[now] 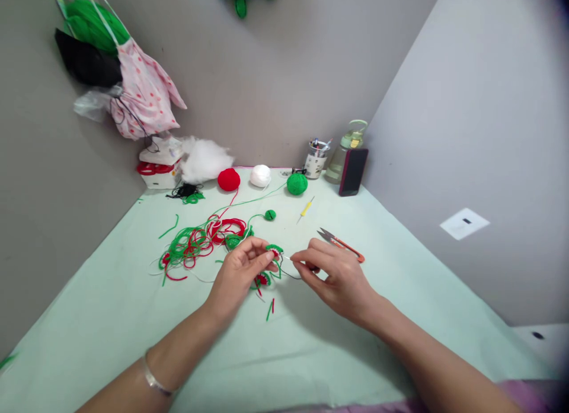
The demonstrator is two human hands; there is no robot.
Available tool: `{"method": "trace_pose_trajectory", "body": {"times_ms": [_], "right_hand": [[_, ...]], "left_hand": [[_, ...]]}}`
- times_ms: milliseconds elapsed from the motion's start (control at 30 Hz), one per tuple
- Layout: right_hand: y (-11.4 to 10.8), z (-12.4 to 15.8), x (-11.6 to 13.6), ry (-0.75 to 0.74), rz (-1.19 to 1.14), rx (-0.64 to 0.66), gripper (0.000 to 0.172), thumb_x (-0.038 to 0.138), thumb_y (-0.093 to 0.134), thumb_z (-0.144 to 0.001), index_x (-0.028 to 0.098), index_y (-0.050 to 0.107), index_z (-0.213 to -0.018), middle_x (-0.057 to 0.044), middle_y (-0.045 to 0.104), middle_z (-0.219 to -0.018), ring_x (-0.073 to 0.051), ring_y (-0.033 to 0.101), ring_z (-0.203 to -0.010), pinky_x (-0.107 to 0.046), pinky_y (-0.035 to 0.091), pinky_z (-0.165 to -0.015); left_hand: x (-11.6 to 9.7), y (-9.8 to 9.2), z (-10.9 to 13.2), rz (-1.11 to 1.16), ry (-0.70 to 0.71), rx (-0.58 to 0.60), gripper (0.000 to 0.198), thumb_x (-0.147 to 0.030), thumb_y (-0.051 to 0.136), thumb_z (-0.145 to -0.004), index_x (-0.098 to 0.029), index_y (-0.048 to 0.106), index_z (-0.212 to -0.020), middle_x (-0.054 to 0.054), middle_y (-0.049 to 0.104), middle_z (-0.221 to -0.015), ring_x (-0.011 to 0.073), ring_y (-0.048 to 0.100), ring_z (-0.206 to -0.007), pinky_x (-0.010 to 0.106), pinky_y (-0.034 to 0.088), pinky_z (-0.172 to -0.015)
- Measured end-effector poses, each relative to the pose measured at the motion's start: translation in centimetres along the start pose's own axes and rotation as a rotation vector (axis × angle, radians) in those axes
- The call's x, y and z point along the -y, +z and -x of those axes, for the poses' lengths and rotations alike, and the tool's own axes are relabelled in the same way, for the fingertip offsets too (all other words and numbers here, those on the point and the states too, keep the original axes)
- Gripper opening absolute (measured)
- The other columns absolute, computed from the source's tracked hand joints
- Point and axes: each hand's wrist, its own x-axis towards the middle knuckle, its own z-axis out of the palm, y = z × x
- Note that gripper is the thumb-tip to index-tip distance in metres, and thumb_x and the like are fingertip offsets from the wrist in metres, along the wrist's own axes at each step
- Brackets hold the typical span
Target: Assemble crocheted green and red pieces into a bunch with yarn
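Observation:
My left hand (242,271) pinches a small green and red crocheted piece (274,250) just above the pale green table (111,318). My right hand (331,274) is closed in a pinch on a thin needle (288,258) whose tip meets the piece; a dark thread (291,275) loops below it. Another small red and green crocheted bit (262,278) lies under my left fingers. A tangle of green and red yarn (200,241) spreads to the left of my hands.
Orange-handled snips (340,244) lie right of my right hand, a yellow-handled hook (306,208) farther back. Red (229,179), white (260,176) and green (297,183) yarn balls, white stuffing (204,158), a pen cup (315,158), a bottle (344,152) and a phone (353,172) line the wall.

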Motion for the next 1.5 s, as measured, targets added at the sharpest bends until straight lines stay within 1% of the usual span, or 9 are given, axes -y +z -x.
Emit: {"method": "trace_pose_trajectory", "body": {"times_ms": [167,333,500,733,1000,1267,1500], "right_hand": [[-0.06,0.00,0.03,-0.019,0.017,0.000,0.018,0.014,0.051,-0.094,0.017,0.067,-0.088,-0.001,0.055,-0.068,-0.010,0.049,-0.058,-0.024,0.034,-0.054],[-0.11,-0.16,0.21,-0.024,0.006,-0.007,0.017,0.012,0.052,-0.094,0.016,0.067,-0.088,-0.001,0.056,-0.068,-0.011,0.050,-0.059,-0.025,0.035,-0.056],[-0.13,-0.19,0.18,-0.008,0.023,-0.034,0.018,0.013,0.051,-0.094,0.017,0.067,-0.087,-0.001,0.056,-0.067,-0.011,0.050,-0.060,-0.026,0.036,-0.058],[-0.15,-0.12,0.27,-0.012,0.036,-0.031,0.018,0.011,0.051,-0.093,0.016,0.066,-0.085,-0.001,0.055,-0.066,-0.011,0.049,-0.058,-0.026,0.034,-0.058],[-0.21,-0.16,0.22,-0.024,0.025,-0.048,0.017,0.010,0.053,-0.092,0.015,0.066,-0.085,0.000,0.055,-0.067,-0.010,0.048,-0.059,-0.025,0.034,-0.058],[-0.09,-0.01,0.23,-0.066,0.038,-0.018,0.017,0.011,0.052,-0.094,0.014,0.067,-0.087,-0.001,0.055,-0.068,-0.011,0.049,-0.060,-0.026,0.032,-0.058],[-0.03,0.05,0.18,-0.075,0.046,-0.025,0.016,0.010,0.053,-0.093,0.014,0.067,-0.086,-0.001,0.053,-0.068,-0.011,0.047,-0.060,-0.026,0.031,-0.058]], "left_hand": [[0.07,-0.11,-0.02,0.026,-0.039,0.006,0.025,-0.036,0.073,-0.080,-0.020,0.059,-0.090,-0.003,0.060,-0.080,0.0135,0.065,-0.073,0.027,0.050,-0.073],[0.16,-0.24,-0.02,0.051,-0.075,0.015,0.025,-0.037,0.073,-0.081,-0.019,0.058,-0.090,-0.002,0.063,-0.078,0.0130,0.066,-0.073,0.026,0.049,-0.075],[0.22,-0.27,-0.06,0.050,-0.073,0.025,0.024,-0.037,0.072,-0.082,-0.019,0.057,-0.089,-0.003,0.064,-0.077,0.0122,0.065,-0.073,0.026,0.050,-0.076],[0.30,-0.31,-0.04,0.044,-0.073,0.026,0.024,-0.037,0.072,-0.083,-0.019,0.058,-0.090,-0.002,0.064,-0.078,0.0123,0.065,-0.074,0.025,0.050,-0.075],[0.23,-0.23,-0.05,0.052,-0.075,0.016,0.024,-0.036,0.074,-0.081,-0.018,0.059,-0.088,-0.002,0.063,-0.077,0.0121,0.066,-0.072,0.024,0.050,-0.073],[0.45,-0.37,-0.12,0.053,-0.076,0.024,0.023,-0.036,0.073,-0.082,-0.019,0.059,-0.088,-0.002,0.063,-0.079,0.0120,0.067,-0.074,0.024,0.050,-0.074],[0.27,-0.22,-0.08,0.057,-0.086,0.023,0.023,-0.036,0.074,-0.081,-0.019,0.060,-0.088,-0.003,0.063,-0.079,0.0109,0.066,-0.073,0.022,0.049,-0.072]]}}
